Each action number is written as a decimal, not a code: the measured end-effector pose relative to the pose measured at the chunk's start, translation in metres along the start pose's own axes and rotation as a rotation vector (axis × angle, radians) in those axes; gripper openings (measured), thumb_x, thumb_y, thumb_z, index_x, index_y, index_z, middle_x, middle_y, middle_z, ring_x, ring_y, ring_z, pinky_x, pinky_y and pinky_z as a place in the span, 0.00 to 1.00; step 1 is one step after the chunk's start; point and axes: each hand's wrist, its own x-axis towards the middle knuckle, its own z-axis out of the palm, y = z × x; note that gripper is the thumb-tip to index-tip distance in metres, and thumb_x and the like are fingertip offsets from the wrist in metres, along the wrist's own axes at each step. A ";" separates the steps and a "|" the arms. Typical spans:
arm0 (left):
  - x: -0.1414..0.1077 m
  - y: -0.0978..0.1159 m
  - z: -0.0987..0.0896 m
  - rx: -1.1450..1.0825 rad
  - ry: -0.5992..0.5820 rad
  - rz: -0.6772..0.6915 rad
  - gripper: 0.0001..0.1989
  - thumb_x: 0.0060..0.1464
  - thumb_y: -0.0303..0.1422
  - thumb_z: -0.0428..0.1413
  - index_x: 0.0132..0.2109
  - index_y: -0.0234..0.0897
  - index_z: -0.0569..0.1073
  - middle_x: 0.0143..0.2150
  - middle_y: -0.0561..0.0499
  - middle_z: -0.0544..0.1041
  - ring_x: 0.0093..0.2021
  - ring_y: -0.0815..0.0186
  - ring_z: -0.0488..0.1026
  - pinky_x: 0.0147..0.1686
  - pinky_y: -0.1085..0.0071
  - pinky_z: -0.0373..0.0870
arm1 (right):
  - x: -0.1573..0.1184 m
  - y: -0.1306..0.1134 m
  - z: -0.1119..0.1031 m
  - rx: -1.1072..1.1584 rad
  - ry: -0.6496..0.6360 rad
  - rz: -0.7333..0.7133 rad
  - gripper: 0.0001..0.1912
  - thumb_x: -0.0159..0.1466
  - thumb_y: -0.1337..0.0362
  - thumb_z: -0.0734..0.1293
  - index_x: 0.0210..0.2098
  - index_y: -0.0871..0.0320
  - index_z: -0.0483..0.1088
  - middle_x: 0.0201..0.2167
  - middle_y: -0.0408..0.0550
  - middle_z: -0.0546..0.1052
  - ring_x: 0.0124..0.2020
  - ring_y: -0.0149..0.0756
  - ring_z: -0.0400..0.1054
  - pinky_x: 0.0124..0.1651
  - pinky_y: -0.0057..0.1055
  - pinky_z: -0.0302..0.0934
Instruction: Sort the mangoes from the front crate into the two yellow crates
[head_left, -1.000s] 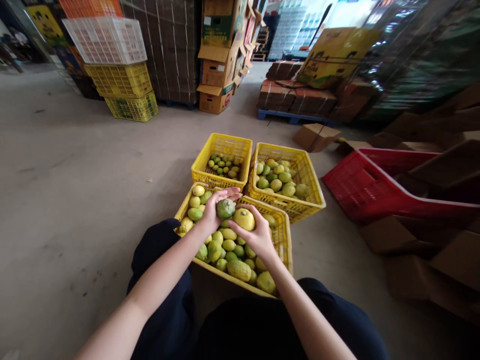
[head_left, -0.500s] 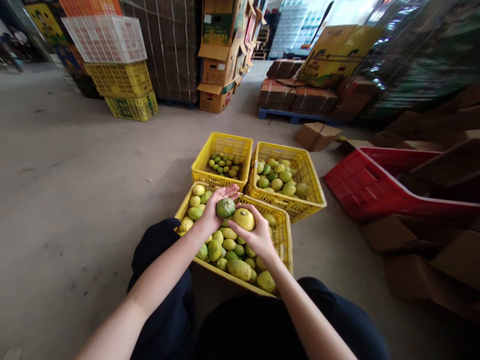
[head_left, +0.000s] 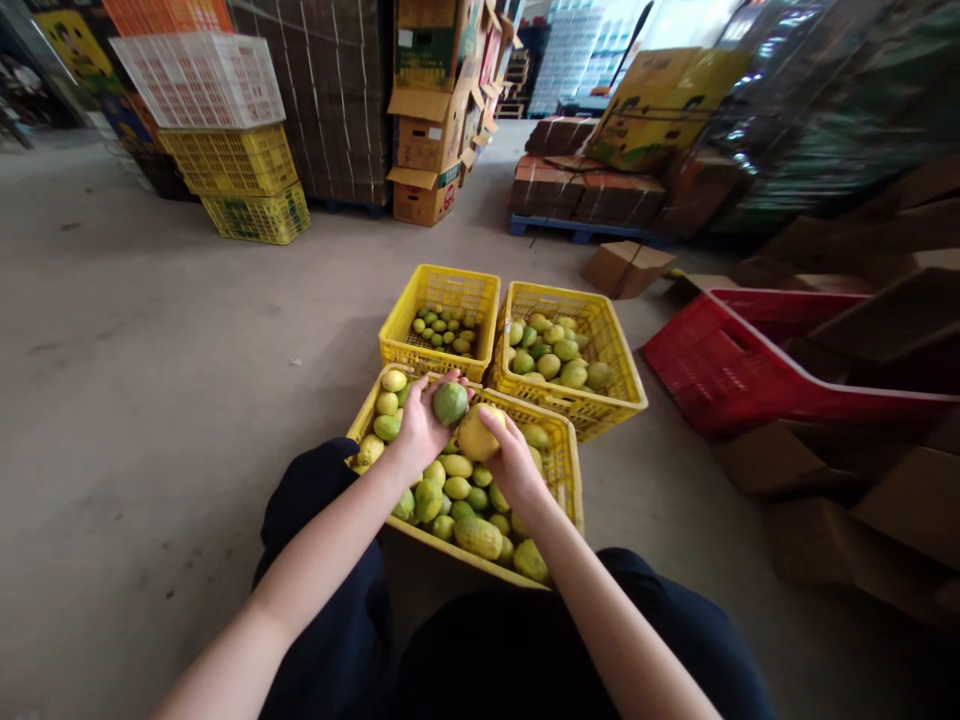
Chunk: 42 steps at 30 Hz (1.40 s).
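Above the near yellow crate [head_left: 574, 470], filled with green and yellow fruit, my left hand [head_left: 421, 425] cups a green fruit [head_left: 450, 403] on its palm side. Close beside it my right hand [head_left: 514, 460] grips a larger yellow fruit [head_left: 478, 433], thumb over its top. Behind stand two more yellow crates: the left one [head_left: 397, 325] holds smaller green fruit [head_left: 439, 325], the right one [head_left: 630, 375] larger green and yellow fruit [head_left: 550, 366].
To the right lies a red crate [head_left: 697, 370] with cardboard boxes [head_left: 795, 460] around and in it. A small carton [head_left: 628, 268] sits behind. Stacked crates [head_left: 232, 160] and tall box stacks [head_left: 424, 145] stand farther back.
The yellow fruit has turned in my right hand, with the thumb moved onto its top, and has shifted slightly left. The green fruit in my left hand has turned and sits a little higher.
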 end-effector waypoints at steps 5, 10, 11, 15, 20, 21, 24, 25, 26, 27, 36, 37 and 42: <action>-0.002 0.002 0.000 -0.027 0.003 -0.036 0.18 0.64 0.38 0.44 0.40 0.35 0.76 0.32 0.45 0.78 0.44 0.56 0.78 0.49 0.60 0.72 | 0.005 -0.009 -0.002 0.229 -0.024 0.272 0.07 0.62 0.61 0.67 0.38 0.57 0.73 0.29 0.47 0.81 0.26 0.37 0.74 0.27 0.31 0.73; 0.001 0.000 -0.003 -0.034 0.023 -0.060 0.15 0.63 0.38 0.45 0.36 0.38 0.73 0.33 0.46 0.76 0.42 0.57 0.76 0.47 0.62 0.72 | 0.008 -0.017 -0.004 0.324 -0.045 0.455 0.19 0.71 0.52 0.58 0.44 0.61 0.71 0.25 0.53 0.80 0.20 0.38 0.75 0.19 0.28 0.71; 0.002 -0.001 -0.003 -0.034 0.025 -0.062 0.15 0.63 0.38 0.45 0.36 0.38 0.72 0.33 0.47 0.76 0.42 0.57 0.76 0.47 0.62 0.72 | 0.008 -0.017 -0.004 0.340 -0.030 0.474 0.21 0.72 0.52 0.56 0.45 0.61 0.71 0.25 0.53 0.80 0.20 0.37 0.75 0.19 0.26 0.71; 0.003 -0.003 -0.004 -0.037 0.028 -0.083 0.15 0.63 0.39 0.45 0.35 0.38 0.72 0.33 0.46 0.76 0.44 0.56 0.76 0.47 0.62 0.72 | 0.007 -0.019 -0.002 0.366 0.021 0.510 0.24 0.73 0.51 0.52 0.45 0.62 0.71 0.23 0.52 0.80 0.20 0.36 0.74 0.20 0.26 0.72; 0.003 -0.003 -0.003 -0.020 0.026 -0.085 0.17 0.63 0.39 0.45 0.38 0.36 0.75 0.33 0.44 0.77 0.46 0.54 0.77 0.50 0.60 0.72 | 0.009 -0.016 -0.006 0.394 0.011 0.481 0.22 0.73 0.52 0.55 0.45 0.61 0.72 0.25 0.51 0.80 0.22 0.36 0.75 0.24 0.27 0.74; 0.003 -0.003 -0.004 -0.011 0.017 -0.078 0.17 0.63 0.38 0.45 0.39 0.36 0.76 0.33 0.44 0.78 0.46 0.54 0.77 0.51 0.60 0.72 | 0.010 -0.015 -0.007 0.393 -0.004 0.468 0.21 0.73 0.52 0.56 0.44 0.61 0.72 0.25 0.51 0.80 0.23 0.35 0.75 0.25 0.27 0.74; 0.003 -0.001 -0.005 0.020 -0.031 -0.032 0.18 0.61 0.36 0.46 0.45 0.34 0.78 0.36 0.44 0.81 0.49 0.55 0.77 0.54 0.60 0.70 | 0.012 -0.011 -0.010 0.352 -0.048 0.438 0.18 0.71 0.51 0.60 0.40 0.58 0.72 0.25 0.48 0.80 0.23 0.35 0.74 0.25 0.28 0.73; 0.003 0.000 -0.006 0.030 -0.051 -0.014 0.18 0.60 0.35 0.47 0.47 0.34 0.79 0.38 0.43 0.82 0.50 0.55 0.77 0.55 0.61 0.70 | 0.013 -0.010 -0.011 0.327 -0.057 0.436 0.18 0.70 0.50 0.61 0.39 0.57 0.72 0.25 0.48 0.79 0.23 0.34 0.73 0.25 0.28 0.73; 0.003 0.001 -0.006 0.042 -0.065 0.003 0.18 0.60 0.35 0.48 0.47 0.33 0.79 0.40 0.43 0.82 0.51 0.55 0.77 0.56 0.62 0.69 | 0.012 -0.010 -0.011 0.300 -0.064 0.433 0.18 0.69 0.49 0.62 0.38 0.57 0.73 0.25 0.47 0.79 0.22 0.34 0.73 0.26 0.28 0.72; 0.002 0.002 -0.007 0.057 -0.076 0.017 0.18 0.59 0.35 0.49 0.47 0.33 0.80 0.42 0.43 0.83 0.52 0.55 0.77 0.57 0.62 0.68 | 0.012 -0.010 -0.011 0.274 -0.076 0.424 0.18 0.69 0.49 0.63 0.38 0.58 0.73 0.25 0.47 0.79 0.23 0.33 0.73 0.26 0.27 0.72; -0.001 0.004 -0.003 0.195 -0.200 0.056 0.21 0.55 0.38 0.48 0.43 0.29 0.81 0.45 0.39 0.83 0.57 0.51 0.75 0.58 0.61 0.67 | 0.002 -0.017 -0.013 -0.060 -0.240 -0.010 0.26 0.45 0.56 0.81 0.42 0.50 0.74 0.37 0.40 0.78 0.35 0.34 0.72 0.38 0.30 0.70; -0.001 0.004 -0.004 0.211 -0.207 0.069 0.21 0.55 0.38 0.49 0.44 0.30 0.81 0.45 0.39 0.83 0.58 0.51 0.75 0.58 0.62 0.66 | 0.001 -0.018 -0.014 -0.116 -0.254 -0.047 0.26 0.45 0.57 0.81 0.42 0.50 0.74 0.37 0.40 0.78 0.36 0.34 0.72 0.39 0.30 0.69; 0.002 0.007 -0.007 0.245 -0.225 0.112 0.19 0.56 0.37 0.49 0.41 0.30 0.81 0.47 0.39 0.83 0.57 0.52 0.75 0.58 0.63 0.66 | -0.005 -0.025 -0.018 -0.351 -0.333 -0.168 0.26 0.45 0.58 0.81 0.42 0.51 0.74 0.38 0.40 0.78 0.37 0.36 0.71 0.43 0.32 0.67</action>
